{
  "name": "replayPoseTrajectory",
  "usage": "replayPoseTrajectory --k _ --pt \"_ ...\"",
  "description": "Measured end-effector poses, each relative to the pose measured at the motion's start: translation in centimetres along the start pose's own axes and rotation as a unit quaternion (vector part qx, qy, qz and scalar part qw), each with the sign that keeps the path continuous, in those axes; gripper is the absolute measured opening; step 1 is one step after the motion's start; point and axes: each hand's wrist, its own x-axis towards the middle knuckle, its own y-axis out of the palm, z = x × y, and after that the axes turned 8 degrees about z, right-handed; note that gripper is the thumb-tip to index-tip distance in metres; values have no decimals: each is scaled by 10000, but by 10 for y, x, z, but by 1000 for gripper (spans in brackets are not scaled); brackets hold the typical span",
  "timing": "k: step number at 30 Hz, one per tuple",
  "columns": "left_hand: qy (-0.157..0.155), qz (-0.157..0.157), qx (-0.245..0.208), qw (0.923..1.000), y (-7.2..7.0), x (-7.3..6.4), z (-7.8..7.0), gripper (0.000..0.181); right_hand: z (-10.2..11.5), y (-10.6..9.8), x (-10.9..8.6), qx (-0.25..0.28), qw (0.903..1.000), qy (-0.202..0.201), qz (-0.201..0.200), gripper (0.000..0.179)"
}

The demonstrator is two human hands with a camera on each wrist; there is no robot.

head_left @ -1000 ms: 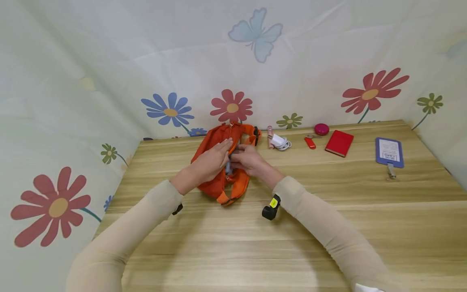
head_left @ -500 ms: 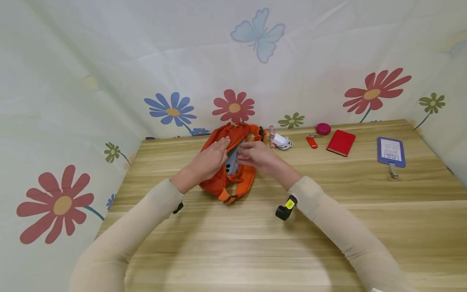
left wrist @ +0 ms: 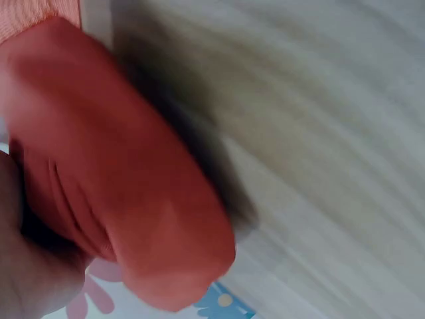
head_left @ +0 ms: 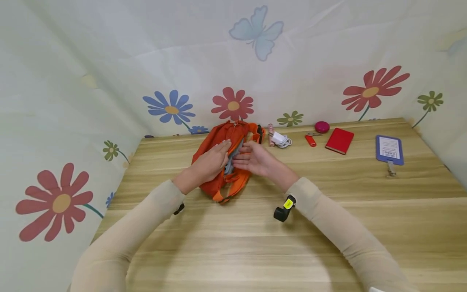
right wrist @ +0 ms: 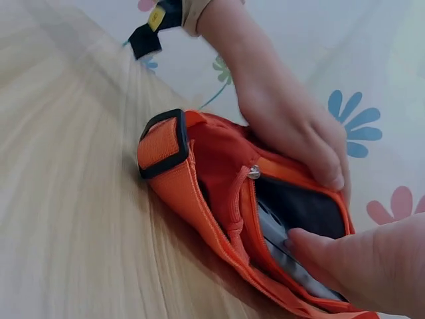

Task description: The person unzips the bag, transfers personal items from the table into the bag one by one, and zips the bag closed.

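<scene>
An orange-red waist bag (head_left: 211,142) stands on the wooden table with its zip opening facing right. My left hand (head_left: 213,162) lies over its upper side; in the right wrist view, the left hand (right wrist: 299,133) holds the bag's rim, one fingertip right at the opening's edge. My right hand (head_left: 257,160) is at the opening, fingers extended and palm turned toward the bag. Its thumb (right wrist: 325,256) overlaps the opening in the right wrist view. Grey material (right wrist: 275,232) and a dark lining (right wrist: 305,206) show inside. The left wrist view shows mostly the bag's outer fabric (left wrist: 133,166).
Right of the bag lie a pink tube (head_left: 270,136), a white charger with coiled cable (head_left: 281,140), keys with a red tag (head_left: 310,140), a round magenta case (head_left: 322,127), a red notebook (head_left: 340,141) and a blue card holder (head_left: 389,149). A flowered curtain (head_left: 310,81) hangs behind.
My right hand's fingers were at the opening, drew back rightward with fingers bent, and now extend at the opening again. The gap looked wider half a second ago. My left hand stays on the bag.
</scene>
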Motion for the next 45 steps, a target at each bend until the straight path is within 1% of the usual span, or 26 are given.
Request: replayPoseTrajectory --k 3,6,12,16,18,20,22,23,24,25,26,27,28,30,31,32,33,34,36,39,40,42,43,45 --pt "85 9 47 10000 5 0 2 52 0 -2 -3 -9 10000 14 77 64" --pt "129 -7 39 9999 9 1 4 52 4 -8 -14 -282 9994 -55 214 64" --pt "142 38 -60 9999 19 0 6 54 20 -23 -48 -988 9937 -353 395 60" --pt "179 20 -15 9998 24 -2 7 54 31 -34 -73 -1520 9868 -447 328 57" --pt "196 -19 -15 9998 26 -4 7 54 36 -40 -85 -1936 9794 -510 278 57" --pt "195 -34 -3 9998 27 -5 7 54 41 -46 -96 -2476 9668 -614 181 57" --pt "176 4 -32 9998 27 -6 7 54 46 -53 -106 -3071 9488 -738 65 58" --pt "165 29 -35 9999 27 -6 8 54 48 -56 -111 -3398 9371 -797 -26 58" --pt "150 53 -25 9999 27 -7 8 55 51 -58 -116 -3799 9211 -843 -158 58" --pt "135 70 -5 9999 28 -7 9 55 53 -61 -121 -4247 9004 -889 -319 58" --pt "131 73 14 9999 28 -7 9 55 56 -64 -126 -4712 8758 -902 -532 59" --pt "129 71 17 9999 28 -7 10 55 58 -67 -130 -5183 8474 -905 -715 59" --pt "133 50 50 9999 28 -7 10 55 60 -70 -134 -5649 8153 -883 -915 60" --pt "150 -9 94 9998 29 -6 11 55 66 -77 -139 -6516 7440 -825 -1227 61" --pt "156 -33 99 9998 29 -6 12 55 68 -81 -141 -6864 7104 -818 -1320 62" --pt "168 -55 99 9998 29 -5 12 55 71 -86 -142 -7150 6807 -828 -1362 63" --pt "172 -70 102 9998 29 -5 12 55 74 -91 -143 -7373 6559 -870 -1363 64" --pt "180 -83 114 9997 29 -4 12 55 77 -96 -144 -7570 6331 -919 -1333 64" --pt "202 -90 125 9997 29 -4 12 55 82 -107 -146 -7871 5960 -1018 -1223 65" --pt "220 -79 132 9996 30 -3 11 55 91 -124 -152 -8309 5369 -1069 -998 66" --pt "219 -70 144 9996 30 -3 11 55 95 -130 -154 -8464 5141 -1064 -889 66" --pt "205 -48 150 9997 31 -2 11 55 102 -141 -161 -8773 4640 -995 -723 67" --pt "186 -36 141 9997 31 -2 11 55 106 -147 -164 -8900 4413 -951 -635 68" --pt "171 -15 148 9997 32 -1 11 55 113 -159 -170 -9117 3998 -805 -497 70"
